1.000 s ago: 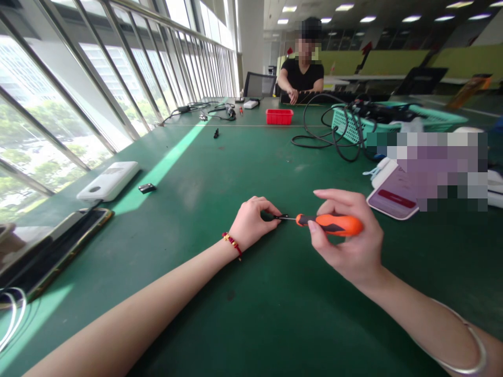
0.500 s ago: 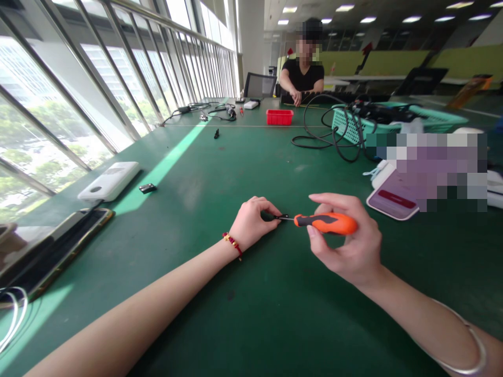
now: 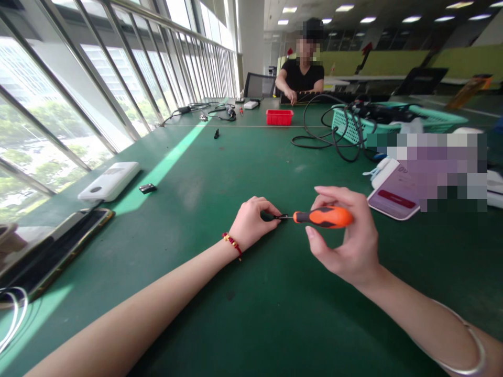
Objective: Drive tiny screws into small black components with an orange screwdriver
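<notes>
1. your left hand pinches the small black part, well in from the left edge of the table.
2. the screwdriver lies crosswise, pointing left at the part.
3. your right hand spreads wide around its handle, thumb apart.

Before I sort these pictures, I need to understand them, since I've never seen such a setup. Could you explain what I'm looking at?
There is no machine here: one camera, worn on a person's head, looks forward and down at their own bare hands. The left hand pinches a small dark piece. The right hand curves loosely around an orange-and-black screwdriver, which points at that piece; its thumb seems clear of the handle. On the green table are a white device, a red bin, a turquoise basket with black cables and a phone. Across it is another person.
</notes>
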Demonstrator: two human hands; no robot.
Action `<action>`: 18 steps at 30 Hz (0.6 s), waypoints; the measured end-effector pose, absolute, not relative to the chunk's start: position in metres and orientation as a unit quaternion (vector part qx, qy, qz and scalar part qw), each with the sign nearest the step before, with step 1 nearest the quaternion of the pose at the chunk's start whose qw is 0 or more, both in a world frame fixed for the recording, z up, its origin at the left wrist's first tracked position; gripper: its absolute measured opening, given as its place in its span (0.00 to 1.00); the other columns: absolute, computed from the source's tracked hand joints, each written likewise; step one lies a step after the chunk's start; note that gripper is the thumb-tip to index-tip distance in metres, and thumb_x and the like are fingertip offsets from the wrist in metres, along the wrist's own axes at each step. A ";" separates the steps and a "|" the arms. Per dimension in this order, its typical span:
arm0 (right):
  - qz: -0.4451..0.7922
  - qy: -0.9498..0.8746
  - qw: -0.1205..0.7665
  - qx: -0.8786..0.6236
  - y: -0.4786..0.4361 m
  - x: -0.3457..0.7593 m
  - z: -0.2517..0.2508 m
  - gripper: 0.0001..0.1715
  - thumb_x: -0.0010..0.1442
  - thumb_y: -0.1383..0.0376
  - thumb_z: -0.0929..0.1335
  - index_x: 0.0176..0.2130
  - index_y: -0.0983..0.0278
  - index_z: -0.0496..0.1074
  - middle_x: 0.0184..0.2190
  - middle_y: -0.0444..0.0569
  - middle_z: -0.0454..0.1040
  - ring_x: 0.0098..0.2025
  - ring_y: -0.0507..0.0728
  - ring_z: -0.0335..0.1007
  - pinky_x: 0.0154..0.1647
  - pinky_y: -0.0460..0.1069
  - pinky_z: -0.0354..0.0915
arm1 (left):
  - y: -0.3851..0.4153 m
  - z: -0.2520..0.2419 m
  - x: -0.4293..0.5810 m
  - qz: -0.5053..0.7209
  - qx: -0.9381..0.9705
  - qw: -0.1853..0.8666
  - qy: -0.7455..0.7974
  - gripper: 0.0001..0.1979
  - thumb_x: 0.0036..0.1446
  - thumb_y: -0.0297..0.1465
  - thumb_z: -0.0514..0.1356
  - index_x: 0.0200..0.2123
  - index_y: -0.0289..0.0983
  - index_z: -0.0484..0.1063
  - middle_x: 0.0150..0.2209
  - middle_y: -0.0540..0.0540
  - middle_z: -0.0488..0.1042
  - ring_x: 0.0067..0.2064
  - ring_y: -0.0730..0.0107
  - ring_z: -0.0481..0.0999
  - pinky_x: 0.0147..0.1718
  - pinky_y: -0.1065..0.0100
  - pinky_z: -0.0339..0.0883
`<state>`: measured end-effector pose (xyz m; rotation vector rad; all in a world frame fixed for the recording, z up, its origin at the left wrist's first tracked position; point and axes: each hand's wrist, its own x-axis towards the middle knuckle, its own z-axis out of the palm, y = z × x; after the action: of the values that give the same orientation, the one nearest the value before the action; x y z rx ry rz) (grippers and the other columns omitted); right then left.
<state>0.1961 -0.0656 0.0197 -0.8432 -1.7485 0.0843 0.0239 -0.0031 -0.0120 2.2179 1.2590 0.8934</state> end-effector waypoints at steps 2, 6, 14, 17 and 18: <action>0.047 -0.738 0.567 -0.363 -0.065 0.196 0.019 0.32 0.46 0.69 0.69 0.51 0.62 0.60 0.33 0.47 0.65 0.31 0.53 0.65 0.30 0.50 0.65 | -0.003 -0.012 0.024 0.321 0.801 0.215 0.456 0.04 0.44 0.25 0.61 0.27 0.38 0.76 0.30 0.50 0.76 0.36 0.67 0.72 0.39 0.66 0.65; 0.042 -0.758 0.520 -0.392 -0.068 0.197 0.020 0.22 0.48 0.66 0.69 0.44 0.63 0.65 0.17 0.37 0.56 0.18 0.49 0.55 0.21 0.47 0.59 | -0.004 -0.011 0.024 0.320 0.800 0.212 0.461 0.04 0.44 0.25 0.61 0.27 0.38 0.76 0.30 0.50 0.76 0.37 0.67 0.72 0.39 0.66 0.65; 0.026 -0.749 0.561 -0.353 -0.065 0.197 0.019 0.27 0.47 0.71 0.68 0.48 0.61 0.63 0.30 0.46 0.66 0.30 0.53 0.66 0.32 0.50 0.66 | -0.004 -0.012 0.024 0.324 0.799 0.213 0.459 0.04 0.44 0.25 0.61 0.27 0.38 0.75 0.30 0.50 0.76 0.36 0.67 0.72 0.39 0.66 0.65; 0.037 -0.743 0.566 -0.355 -0.064 0.198 0.018 0.35 0.45 0.68 0.69 0.53 0.62 0.59 0.32 0.47 0.66 0.30 0.54 0.64 0.30 0.51 0.65 | -0.003 -0.013 0.023 0.323 0.801 0.212 0.458 0.04 0.44 0.25 0.61 0.27 0.38 0.76 0.30 0.50 0.76 0.36 0.67 0.72 0.39 0.66 0.65; 0.038 -0.745 0.557 -0.364 -0.065 0.199 0.019 0.34 0.46 0.67 0.69 0.52 0.62 0.60 0.28 0.44 0.65 0.26 0.53 0.63 0.27 0.50 0.64 | -0.003 -0.013 0.023 0.323 0.801 0.212 0.458 0.04 0.44 0.25 0.61 0.27 0.38 0.76 0.30 0.50 0.76 0.36 0.67 0.72 0.39 0.66 0.65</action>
<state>0.1989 -0.0649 0.0186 -0.8592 -1.7593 0.0900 0.0234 -0.0028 -0.0128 2.2234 1.2723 0.8962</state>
